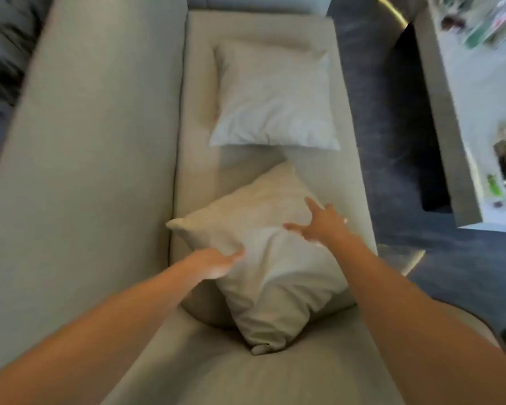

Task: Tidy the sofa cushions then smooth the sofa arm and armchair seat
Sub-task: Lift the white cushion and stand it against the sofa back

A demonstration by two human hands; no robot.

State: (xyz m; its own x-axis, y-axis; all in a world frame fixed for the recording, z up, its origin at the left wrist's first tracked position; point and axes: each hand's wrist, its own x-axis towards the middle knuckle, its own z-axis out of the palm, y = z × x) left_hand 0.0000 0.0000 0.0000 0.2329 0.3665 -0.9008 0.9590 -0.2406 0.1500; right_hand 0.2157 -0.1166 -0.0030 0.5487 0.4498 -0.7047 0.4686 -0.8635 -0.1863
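Note:
A beige cushion (263, 258) lies tilted like a diamond on the sofa seat (246, 372), close to me. My left hand (216, 263) grips its left edge, thumb on top. My right hand (322, 223) rests on its upper right part with fingers spread. A second, paler cushion (275, 97) lies flat farther along the seat, apart from the first. The sofa back (94, 156) runs along the left.
A dark blue carpet (371, 141) lies to the right of the sofa. A low white table (479, 97) with several small items stands at the right edge. A rounded beige seat edge (473, 323) shows at lower right.

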